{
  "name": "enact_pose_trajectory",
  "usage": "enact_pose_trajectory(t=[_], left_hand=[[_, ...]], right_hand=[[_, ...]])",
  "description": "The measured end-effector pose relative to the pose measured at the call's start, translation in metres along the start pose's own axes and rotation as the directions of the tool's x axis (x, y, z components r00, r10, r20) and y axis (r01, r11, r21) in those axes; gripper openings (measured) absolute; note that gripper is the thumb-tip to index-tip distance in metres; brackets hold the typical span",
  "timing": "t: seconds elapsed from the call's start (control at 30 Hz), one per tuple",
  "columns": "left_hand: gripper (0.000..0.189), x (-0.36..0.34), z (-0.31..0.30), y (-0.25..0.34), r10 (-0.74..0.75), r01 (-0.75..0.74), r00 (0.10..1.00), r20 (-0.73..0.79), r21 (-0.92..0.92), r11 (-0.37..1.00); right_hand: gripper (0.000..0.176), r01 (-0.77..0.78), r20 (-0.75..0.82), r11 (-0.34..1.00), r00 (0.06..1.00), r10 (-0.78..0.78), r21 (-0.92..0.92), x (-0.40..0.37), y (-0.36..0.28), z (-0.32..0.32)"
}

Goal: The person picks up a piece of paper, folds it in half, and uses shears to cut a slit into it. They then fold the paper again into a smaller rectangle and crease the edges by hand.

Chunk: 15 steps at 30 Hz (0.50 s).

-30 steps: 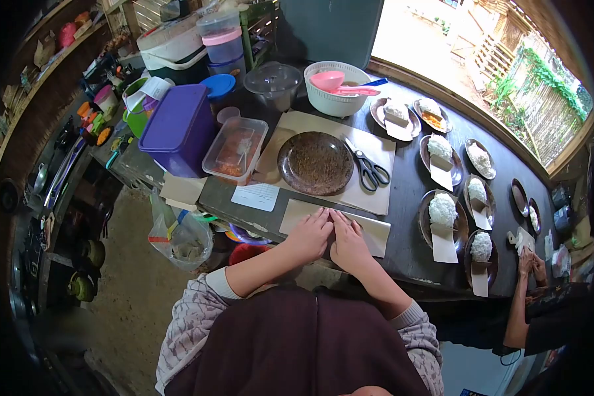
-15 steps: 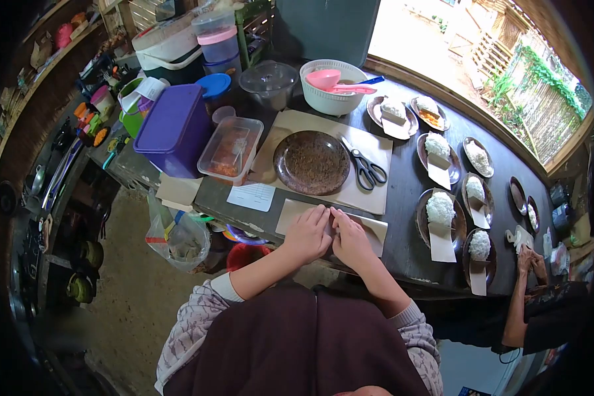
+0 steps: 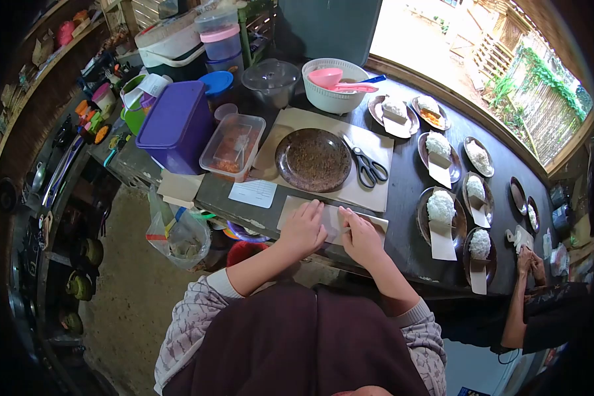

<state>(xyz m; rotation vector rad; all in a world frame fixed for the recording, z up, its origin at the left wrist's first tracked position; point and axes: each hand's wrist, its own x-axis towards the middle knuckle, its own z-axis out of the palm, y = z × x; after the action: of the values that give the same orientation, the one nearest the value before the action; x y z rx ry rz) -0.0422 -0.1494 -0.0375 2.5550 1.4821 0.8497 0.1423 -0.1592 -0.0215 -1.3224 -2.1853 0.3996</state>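
Observation:
A sheet of brown paper [image 3: 335, 228], folded over, lies along the front edge of the dark table. My left hand [image 3: 303, 230] rests on its left part, fingers stretched out flat. On the right part lies my right hand [image 3: 362, 239], its fingers extended and slightly bent; a strip of paper shows between the two hands. Just beyond them, a dark round plate [image 3: 313, 160] stands on a larger sheet of brown paper [image 3: 376, 198]. Scissors with black handles [image 3: 369, 170] lie on that sheet, to the plate's right.
Dark plates with rice mounds [image 3: 440, 207] and folded paper pieces fill the table's right side. To the left are a purple container [image 3: 171, 125] and a clear food box [image 3: 233, 148]. A white basket [image 3: 334, 96] holds pink scoops. Another person's hands [image 3: 529, 264] hold a whitish cloth-like thing.
My hands have moved apart from their near-touching position, the left one leftward and the right one rightward, baring the paper between them. The folded paper now looks flatter.

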Motion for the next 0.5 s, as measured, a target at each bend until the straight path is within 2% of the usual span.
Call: enact_pose_trajectory(t=[0.23,0.3,0.43,0.5], left_hand=[[0.047,-0.002,-0.012,-0.010,-0.023,0.023,1.000,0.020,0.008,1.000],[0.044,-0.003,-0.013,-0.015,-0.039,0.038,0.999,0.016,0.056,0.998],[0.042,-0.004,-0.018,-0.023,-0.066,0.064,0.996,0.052,0.045,0.997],[0.038,-0.005,-0.016,-0.025,-0.032,0.039,0.998,-0.060,0.105,0.994]], right_hand=[[0.044,-0.019,0.032,1.000,0.999,0.019,0.010,-0.004,0.002,-0.019],[0.043,-0.096,0.093,0.995,0.991,0.095,0.009,-0.008,0.004,-0.025],[0.043,-0.089,0.041,0.996,0.995,0.089,-0.006,-0.018,0.014,-0.033],[0.041,-0.111,0.040,0.994,0.993,0.111,-0.001,-0.022,0.015,-0.039]])
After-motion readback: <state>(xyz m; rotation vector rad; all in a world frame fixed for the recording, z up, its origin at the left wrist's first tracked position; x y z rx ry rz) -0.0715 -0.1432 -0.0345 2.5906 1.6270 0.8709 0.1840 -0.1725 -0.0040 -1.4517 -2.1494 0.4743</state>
